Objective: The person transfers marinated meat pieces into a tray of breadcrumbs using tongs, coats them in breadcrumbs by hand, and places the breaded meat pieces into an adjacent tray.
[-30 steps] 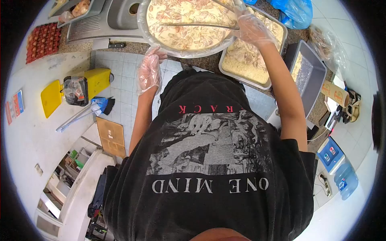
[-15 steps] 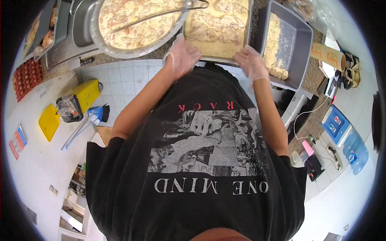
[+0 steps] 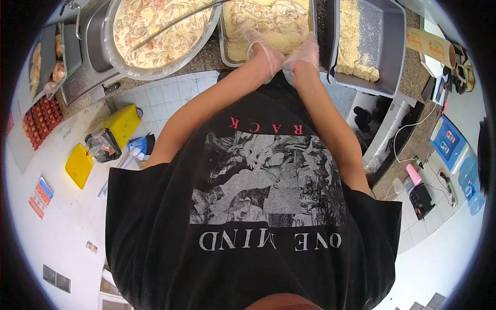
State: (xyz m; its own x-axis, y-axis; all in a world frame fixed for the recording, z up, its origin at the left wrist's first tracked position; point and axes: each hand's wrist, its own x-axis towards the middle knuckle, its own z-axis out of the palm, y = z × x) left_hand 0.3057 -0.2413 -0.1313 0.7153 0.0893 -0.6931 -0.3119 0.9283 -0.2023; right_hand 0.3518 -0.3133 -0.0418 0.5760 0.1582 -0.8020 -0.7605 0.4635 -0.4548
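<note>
A metal tray (image 3: 224,51) holds pale flour-like coating (image 3: 235,49) and battered pieces of what looks like meat (image 3: 268,11). My left hand (image 3: 262,54), in a clear plastic glove, reaches over the tray's near part with its fingers stretched toward the coating. Beside it, close to the tray's near right side, my right hand (image 3: 304,57) is gloved too, its fingers extended forward onto the coating. No piece shows in either hand. To the left stands a large round basin (image 3: 111,54) of meat pieces in creamy batter (image 3: 165,31), with metal tongs (image 3: 178,25) lying across it.
At right, a grey rectangular pan (image 3: 385,51) holds crumbly coating (image 3: 356,46) along its left side. A sink (image 3: 95,46) and a knife (image 3: 111,88) are at left on the counter. Egg trays (image 3: 42,121) and a yellow bin (image 3: 121,126) stand further left.
Both hands have moved inward from the tray's near corners and now lie close together over its near part. The view has shifted slightly.
</note>
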